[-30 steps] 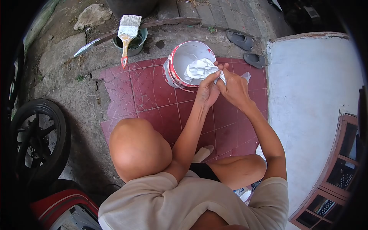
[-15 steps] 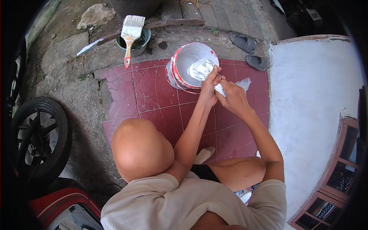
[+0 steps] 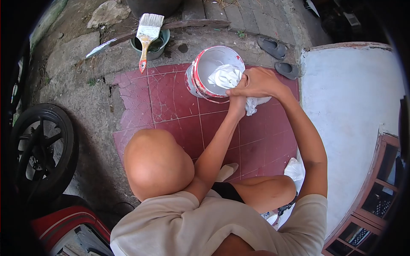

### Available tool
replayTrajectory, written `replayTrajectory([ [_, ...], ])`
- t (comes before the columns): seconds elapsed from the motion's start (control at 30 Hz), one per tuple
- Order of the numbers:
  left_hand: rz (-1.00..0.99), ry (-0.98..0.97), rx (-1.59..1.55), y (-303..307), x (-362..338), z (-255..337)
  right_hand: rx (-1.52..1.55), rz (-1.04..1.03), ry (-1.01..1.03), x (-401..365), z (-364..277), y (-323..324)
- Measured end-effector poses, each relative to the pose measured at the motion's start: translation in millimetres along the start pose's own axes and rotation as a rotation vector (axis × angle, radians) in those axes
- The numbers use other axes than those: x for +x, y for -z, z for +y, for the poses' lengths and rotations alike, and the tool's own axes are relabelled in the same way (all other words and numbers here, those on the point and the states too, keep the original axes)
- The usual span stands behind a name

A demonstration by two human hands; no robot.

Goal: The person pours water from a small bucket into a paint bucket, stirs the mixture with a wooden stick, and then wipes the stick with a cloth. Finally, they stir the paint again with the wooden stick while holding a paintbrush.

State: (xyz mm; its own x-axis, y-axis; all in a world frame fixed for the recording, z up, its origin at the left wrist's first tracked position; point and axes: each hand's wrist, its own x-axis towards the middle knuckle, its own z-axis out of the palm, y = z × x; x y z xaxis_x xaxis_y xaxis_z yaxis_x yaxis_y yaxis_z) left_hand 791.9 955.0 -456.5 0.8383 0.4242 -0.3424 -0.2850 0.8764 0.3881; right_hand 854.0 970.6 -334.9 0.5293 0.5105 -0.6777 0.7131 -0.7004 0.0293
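The right hand (image 3: 256, 82) is closed tight on a white bag (image 3: 225, 77). The bag sits partly inside the paint bucket (image 3: 200, 64) and hangs over its rim. The left hand (image 3: 237, 103) is tucked under the right one, so its grip is hidden. A paintbrush (image 3: 147, 32) rests on a small green pot (image 3: 159, 48) nearby.

Crumpled glossy plastic bag (image 3: 225, 77), metal pail (image 3: 200, 64)

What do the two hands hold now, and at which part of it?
Both grip a crumpled white bag at its middle, at the rim of the paint bucket: right hand on top, left hand beneath.
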Motion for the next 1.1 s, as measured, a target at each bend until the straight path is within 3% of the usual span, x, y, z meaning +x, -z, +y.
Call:
replayTrajectory([
  [0.07, -0.063, 0.029, 0.122, 18.9, 3.9, -11.9, -0.035, -0.177, -0.031, 22.5, 3.4, -0.1],
  [0.2, -0.13, 0.066, 0.175, 31.7, 12.4, -18.2, 0.22, -0.255, -0.038, 36.4, 5.5, -6.3],
  [0.5, -0.159, 0.066, -0.005, 22.7, 13.1, -5.6, 0.61, -0.133, -0.114, 40.5, 8.5, -23.0],
  [0.7, -0.226, 0.114, -0.305, 16.8, 3.7, 0.4, 0.676, -0.254, -0.086, 57.4, 25.6, -24.5],
  [0.9, -0.2, 0.151, -0.211, 17.1, 0.7, 5.5, 0.693, -0.363, -0.055, 40.3, 22.2, -8.3],
  [1.0, -0.193, 0.138, -0.168, 25.9, 5.3, 1.9, 0.846, -0.381, 0.037, 41.9, 29.1, -18.2],
  [1.1, -0.165, 0.098, -0.074, 25.8, 5.7, -1.4, 0.869, -0.381, -0.093, 47.5, 24.0, -23.4],
])
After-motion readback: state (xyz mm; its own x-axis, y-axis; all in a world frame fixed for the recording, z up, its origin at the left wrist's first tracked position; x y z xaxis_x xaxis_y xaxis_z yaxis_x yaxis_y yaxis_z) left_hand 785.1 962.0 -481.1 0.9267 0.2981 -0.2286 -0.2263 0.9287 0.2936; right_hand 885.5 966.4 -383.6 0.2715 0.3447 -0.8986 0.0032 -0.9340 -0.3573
